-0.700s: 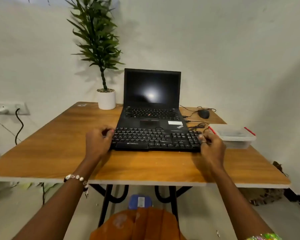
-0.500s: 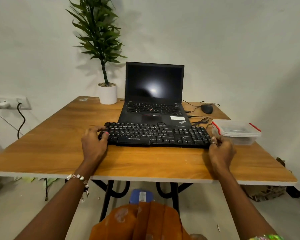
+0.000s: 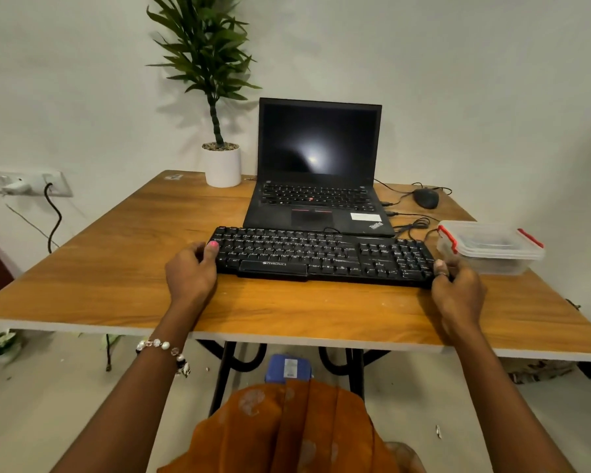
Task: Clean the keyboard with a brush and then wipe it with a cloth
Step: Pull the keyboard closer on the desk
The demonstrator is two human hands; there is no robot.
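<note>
The black keyboard point(image 3: 323, 256) lay flat on the wooden table point(image 3: 116, 268), square to the person and just in front of the open laptop point(image 3: 318, 172), its far edge close against the laptop's front lip. Left hand point(image 3: 191, 271) gripped the left end, thumb with the pink nail up on the corner keys, fingers curled round the edge. Right hand point(image 3: 458, 288) mirrored it at the right end, thumb on top by the number pad, the other fingers wrapped out of sight round the side. So both hands had the board by its ends and neither held a tool.

By my reading this was the set-up step: placing the keyboard for cleaning, with brushing not yet begun. No brush and no cloth showed anywhere in view. The likeliest home for them was the clear lidded box point(image 3: 488, 247) with red clips, just beside the keyboard's right end, though its contents were too hazy to tell.

The next move called for letting go with one hand, probably the right, being nearest, and opening those clips, while the other hand steadied the board. Farther out stood a mouse point(image 3: 425, 198) with loose cables point(image 3: 415, 225) near the right end, and a potted plant point(image 3: 219, 131) at the back.
</note>
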